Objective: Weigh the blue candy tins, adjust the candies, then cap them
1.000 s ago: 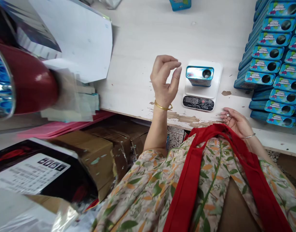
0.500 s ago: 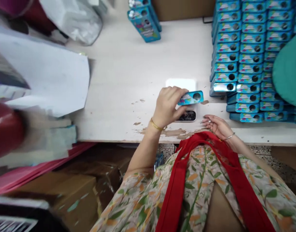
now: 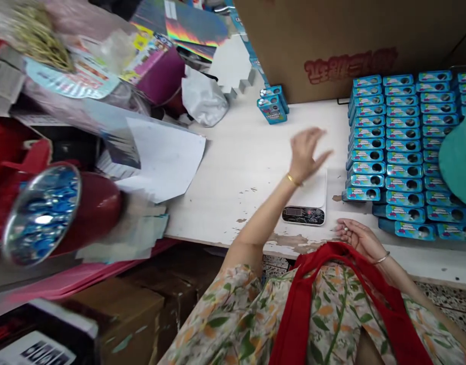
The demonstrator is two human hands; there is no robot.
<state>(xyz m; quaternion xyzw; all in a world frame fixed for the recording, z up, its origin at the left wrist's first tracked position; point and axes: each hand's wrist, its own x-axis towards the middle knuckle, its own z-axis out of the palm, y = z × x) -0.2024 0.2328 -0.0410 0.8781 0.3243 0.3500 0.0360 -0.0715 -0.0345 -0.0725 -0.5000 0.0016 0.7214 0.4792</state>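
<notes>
My left hand (image 3: 305, 154), with a gold bangle at its wrist, is raised over the back of a white kitchen scale (image 3: 317, 193). Its fingers are spread and blurred, with nothing in them. The scale's black display panel faces me. Palm partly up, my right hand (image 3: 360, 239) rests near the front edge of the table, right of the scale. Its curled fingers hold a small white piece (image 3: 346, 229), too small to name. Rows of blue printed tins (image 3: 364, 194), each with a dark round window, stand right of both hands.
Two blue tins (image 3: 271, 111) stand at the back by a brown carton (image 3: 316, 45). On the left are a red bucket (image 3: 92, 213) of shiny blue-wrapped pieces, white sheets (image 3: 176, 157) and a white plastic bag (image 3: 204, 96). A teal container (image 3: 461, 152) overhangs the tins at right.
My left hand has let go of the blue tin it held over the scale, and is now empty and farther back. My right hand keeps its pose. The view has shifted left and back.
</notes>
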